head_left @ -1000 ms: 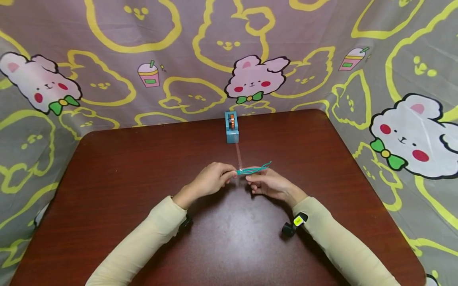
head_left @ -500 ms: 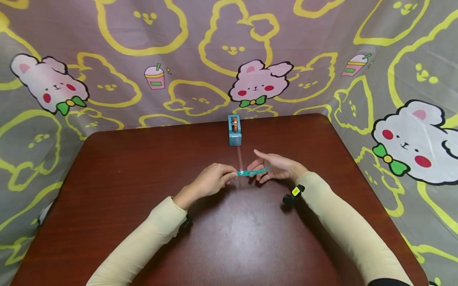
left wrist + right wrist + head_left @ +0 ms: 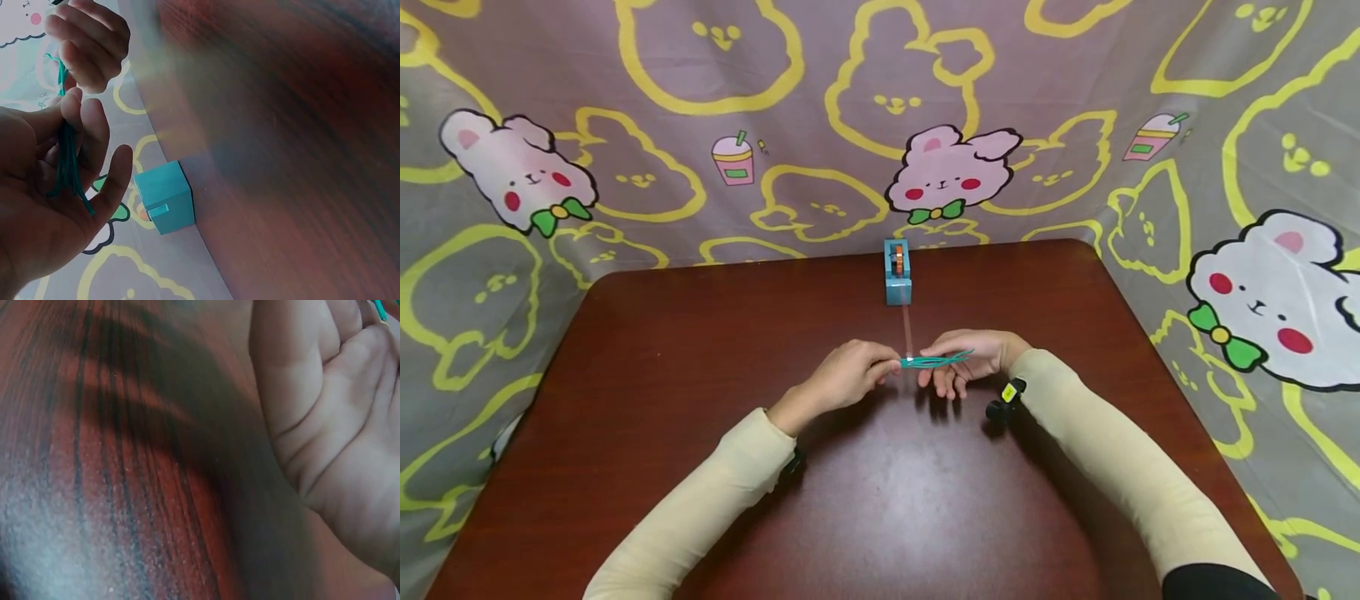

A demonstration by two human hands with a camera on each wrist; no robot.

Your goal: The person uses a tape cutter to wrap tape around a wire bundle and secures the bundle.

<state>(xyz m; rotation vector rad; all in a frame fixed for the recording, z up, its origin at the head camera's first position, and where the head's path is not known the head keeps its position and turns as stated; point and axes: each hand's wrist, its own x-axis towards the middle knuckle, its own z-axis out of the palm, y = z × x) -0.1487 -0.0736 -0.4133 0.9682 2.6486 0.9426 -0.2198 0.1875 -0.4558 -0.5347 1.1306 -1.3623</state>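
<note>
Between thumb and fingertips my left hand (image 3: 848, 371) pinches a bundle of thin teal cords (image 3: 931, 362) above the table. In the left wrist view the bundle's other end (image 3: 67, 162) hangs loose across the palm. A strip of clear tape (image 3: 907, 329) runs from the blue tape dispenser (image 3: 898, 292) to the bundle, close beside the left fingertips. My right hand (image 3: 976, 354) is spread behind the cords' free end, its fingers relaxed and pointing left and down. The right wrist view shows mostly its palm (image 3: 356, 425), with a bit of teal cord at the top corner.
The dispenser, with an orange core, stands near the back edge of the dark red wooden table (image 3: 737, 333). A patterned curtain (image 3: 820, 83) hangs behind the table and along its sides.
My right hand has shifted from the cords' free end, opened and turned, and its fingers now point lower. The left hand keeps its pinch. The head view has shifted slightly.
</note>
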